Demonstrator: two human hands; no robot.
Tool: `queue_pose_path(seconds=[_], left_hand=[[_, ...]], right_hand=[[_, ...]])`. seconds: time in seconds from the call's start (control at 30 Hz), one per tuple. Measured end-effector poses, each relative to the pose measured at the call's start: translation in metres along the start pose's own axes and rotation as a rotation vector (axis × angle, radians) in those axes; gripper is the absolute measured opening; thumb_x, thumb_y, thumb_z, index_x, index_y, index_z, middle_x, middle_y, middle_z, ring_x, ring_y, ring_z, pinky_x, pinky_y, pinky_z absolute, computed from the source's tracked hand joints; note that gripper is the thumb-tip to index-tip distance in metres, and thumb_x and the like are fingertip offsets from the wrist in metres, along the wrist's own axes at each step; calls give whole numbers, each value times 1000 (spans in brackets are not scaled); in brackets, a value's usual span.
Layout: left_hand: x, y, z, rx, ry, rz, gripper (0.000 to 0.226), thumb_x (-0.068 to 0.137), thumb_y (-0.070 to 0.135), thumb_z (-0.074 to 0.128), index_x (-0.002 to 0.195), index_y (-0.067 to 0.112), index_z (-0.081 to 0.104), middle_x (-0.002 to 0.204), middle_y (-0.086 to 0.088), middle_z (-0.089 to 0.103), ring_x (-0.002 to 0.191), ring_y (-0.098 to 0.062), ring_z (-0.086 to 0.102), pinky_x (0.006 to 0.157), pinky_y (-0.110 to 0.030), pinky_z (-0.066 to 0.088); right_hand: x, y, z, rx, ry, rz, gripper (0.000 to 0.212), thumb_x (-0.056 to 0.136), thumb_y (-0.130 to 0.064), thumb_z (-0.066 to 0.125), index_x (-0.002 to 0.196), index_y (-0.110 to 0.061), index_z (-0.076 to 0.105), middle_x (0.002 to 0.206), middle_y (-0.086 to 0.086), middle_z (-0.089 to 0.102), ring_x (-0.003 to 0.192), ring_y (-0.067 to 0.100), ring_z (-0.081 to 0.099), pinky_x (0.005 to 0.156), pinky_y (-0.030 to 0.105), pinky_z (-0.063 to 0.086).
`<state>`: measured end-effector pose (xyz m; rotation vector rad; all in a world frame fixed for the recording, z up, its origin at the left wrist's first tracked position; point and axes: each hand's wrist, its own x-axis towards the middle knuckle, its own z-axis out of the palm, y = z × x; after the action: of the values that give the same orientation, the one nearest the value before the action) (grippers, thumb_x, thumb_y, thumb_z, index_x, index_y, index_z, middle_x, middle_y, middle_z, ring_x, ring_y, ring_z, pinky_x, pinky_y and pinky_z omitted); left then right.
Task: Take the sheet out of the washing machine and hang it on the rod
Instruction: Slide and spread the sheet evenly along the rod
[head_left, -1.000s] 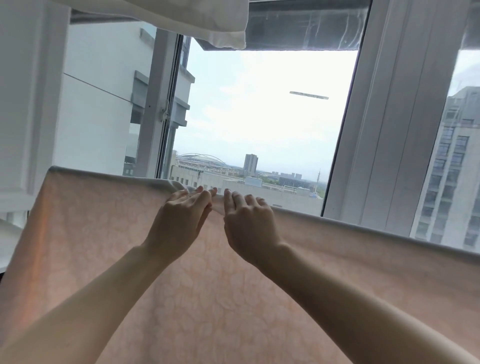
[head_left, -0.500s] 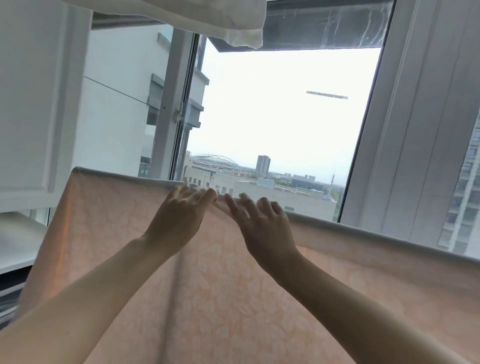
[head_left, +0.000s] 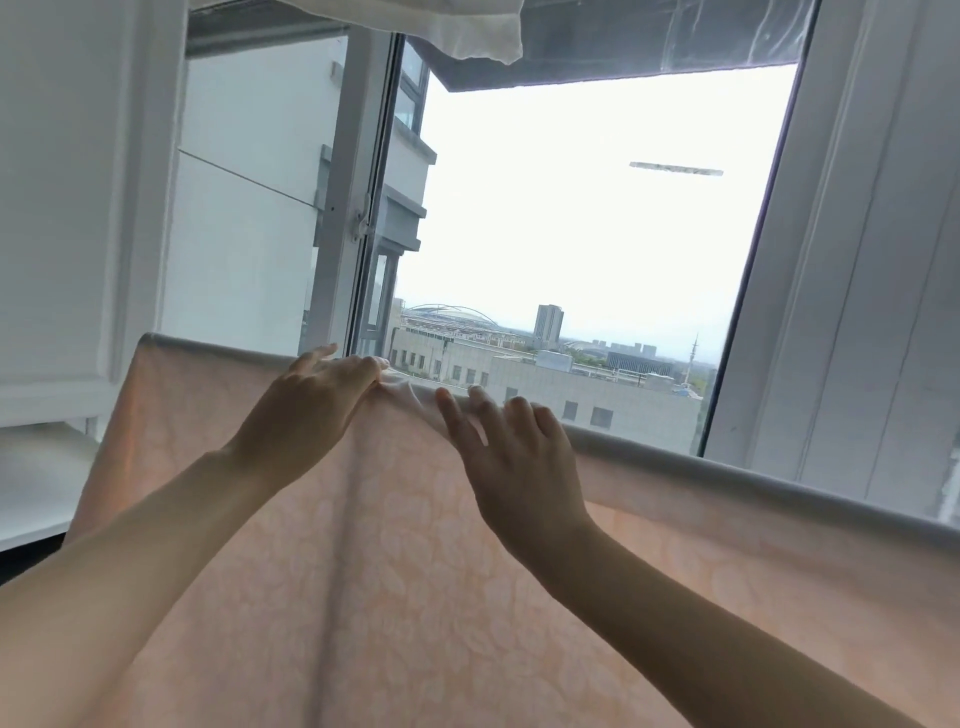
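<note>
A pale pink patterned sheet (head_left: 395, 582) hangs draped over a rod that runs from the left down to the right; the rod itself is covered by the sheet's folded top edge (head_left: 727, 470). My left hand (head_left: 311, 410) rests on that top edge near the middle, fingers bunching a small fold of cloth. My right hand (head_left: 514, 457) lies just to its right, fingers spread on the edge, pinching the same fold. A vertical crease runs down the sheet below my hands.
A large window (head_left: 571, 234) with white frames stands right behind the rod, its left pane opened. White cloth (head_left: 467, 26) hangs overhead at the top. A white cabinet door (head_left: 67, 208) and a white ledge (head_left: 36, 483) are on the left.
My hands have drawn slightly apart along the top edge, and a small fold of cloth has bunched up between them. The view has shifted left and up.
</note>
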<state>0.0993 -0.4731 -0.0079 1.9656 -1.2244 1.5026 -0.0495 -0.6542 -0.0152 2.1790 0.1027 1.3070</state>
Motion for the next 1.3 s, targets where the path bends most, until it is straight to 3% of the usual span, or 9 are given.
queue_pose_path(seconds=[0.13,0.33,0.4,0.57,0.83,0.97,1.13,1.27,1.3], left_hand=[[-22,-7,9,6,14,152,32,81,0,66,110,9,57,133,-12,60,121,-32,58,105,-55,41],[-38,-14,16,73,18,181,29,82,0,63,98,18,47,147,-12,45,139,-30,38,108,-68,27],[-35,-17,18,85,10,158,30,81,0,65,98,17,47,147,-14,45,139,-30,39,108,-69,24],[-31,-28,25,92,33,149,29,81,4,66,102,14,48,137,-18,55,131,-34,49,110,-67,25],[-28,-44,33,-1,70,188,15,95,17,51,109,13,51,127,-19,60,122,-38,53,109,-59,33],[-20,-46,30,-58,86,178,20,95,19,55,110,8,63,120,-15,63,112,-33,57,104,-56,40],[-19,-60,29,-157,92,226,20,96,20,59,110,8,65,117,-9,62,106,-29,55,95,-51,45],[-20,-71,30,-263,72,234,24,99,26,50,110,9,63,121,-7,62,109,-27,56,90,-45,51],[-21,-73,29,-305,73,253,21,98,23,51,110,9,61,122,-7,62,109,-27,57,90,-44,52]], right_hand=[[-3,3,4,10,33,-14,57,87,-6,24,137,-9,51,125,15,60,91,28,61,76,38,50],[-4,0,10,7,76,-22,53,90,-5,26,136,-11,53,131,17,57,99,31,60,83,41,48],[-3,-3,10,-1,74,-13,53,89,-6,28,135,-13,53,132,17,57,102,32,59,85,42,47],[3,-12,14,-16,-3,34,54,85,-15,63,138,-13,51,139,16,52,112,35,58,92,45,47],[29,-48,21,-72,-90,110,58,86,-22,64,139,-8,47,139,15,52,119,37,55,102,49,41],[54,-75,33,-139,-57,136,47,92,-15,47,136,-2,50,131,16,59,112,35,61,97,47,46],[77,-91,47,-212,-21,168,45,91,-16,59,133,0,53,117,14,67,94,29,67,85,41,53],[73,-87,49,-187,15,138,48,102,-9,18,137,-3,49,122,14,63,91,28,63,80,40,50],[72,-85,48,-180,20,132,48,101,-8,18,138,-4,48,123,14,62,90,28,62,79,40,50]])
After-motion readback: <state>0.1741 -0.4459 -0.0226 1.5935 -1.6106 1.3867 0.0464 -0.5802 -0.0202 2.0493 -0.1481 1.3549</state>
